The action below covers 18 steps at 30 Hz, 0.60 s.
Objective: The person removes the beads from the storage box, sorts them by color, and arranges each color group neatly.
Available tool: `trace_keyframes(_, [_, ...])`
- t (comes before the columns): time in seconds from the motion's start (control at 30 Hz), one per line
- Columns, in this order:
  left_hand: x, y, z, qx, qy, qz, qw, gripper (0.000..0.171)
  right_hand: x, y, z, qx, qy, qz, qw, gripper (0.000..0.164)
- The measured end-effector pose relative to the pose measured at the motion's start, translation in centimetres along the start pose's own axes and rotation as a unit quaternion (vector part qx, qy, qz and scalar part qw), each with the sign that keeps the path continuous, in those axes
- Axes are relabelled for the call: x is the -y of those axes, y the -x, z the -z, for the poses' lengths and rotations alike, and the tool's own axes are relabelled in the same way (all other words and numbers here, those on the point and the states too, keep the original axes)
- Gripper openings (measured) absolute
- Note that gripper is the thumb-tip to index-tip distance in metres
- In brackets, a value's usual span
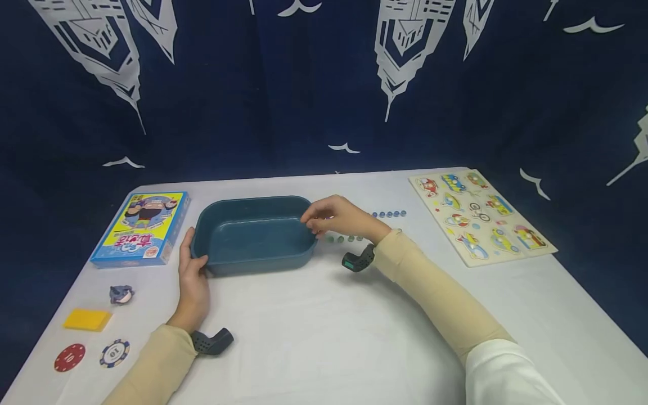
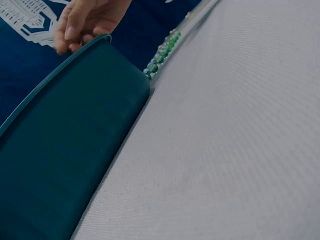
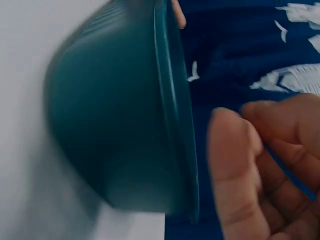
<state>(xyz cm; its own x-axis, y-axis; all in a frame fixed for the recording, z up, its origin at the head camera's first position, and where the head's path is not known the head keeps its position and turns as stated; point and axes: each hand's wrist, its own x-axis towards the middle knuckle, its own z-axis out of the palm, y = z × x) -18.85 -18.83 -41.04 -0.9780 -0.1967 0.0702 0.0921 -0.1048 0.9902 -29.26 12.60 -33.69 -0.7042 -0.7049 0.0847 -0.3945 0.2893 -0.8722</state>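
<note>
A dark teal plastic basin (image 1: 253, 267) stands on the white table. At its left front corner my left hand (image 1: 194, 284) holds the outer wall, fingers along the left side and thumb towards the front. My right hand (image 1: 339, 216) is over the basin's right rim, thumb and fingers bent close together. In the right wrist view the right hand (image 3: 265, 170) is beside the rim; whether something small sits between its fingertips cannot be made out. Just right of the basin lie small green glass balls (image 1: 351, 239) in a row, with blue ones (image 1: 388, 214) behind, partly hidden by the right hand.
A boxed game (image 1: 139, 228) lies left of the basin. Nearer on the left are a small shark toy (image 1: 121, 294), a yellow block (image 1: 88, 319), a red chip (image 1: 70, 358) and a white-and-blue chip (image 1: 115, 353). A wooden picture puzzle board (image 1: 478, 216) lies at the right.
</note>
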Motion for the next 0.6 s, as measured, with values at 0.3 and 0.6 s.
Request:
trace_keyframes(0.3, [0.2,-0.2,0.0,-0.004,-0.011,-0.01,0.9999,0.072,1.1,-3.7,-2.0,0.139,0.087,0.009,0.986,0.022])
trace_keyframes(0.6, [0.1,-0.1,0.2,-0.005,-0.032,-0.007,0.9994,0.072,1.9,-5.9,-4.2,0.223,0.262,-0.024,0.939,0.029])
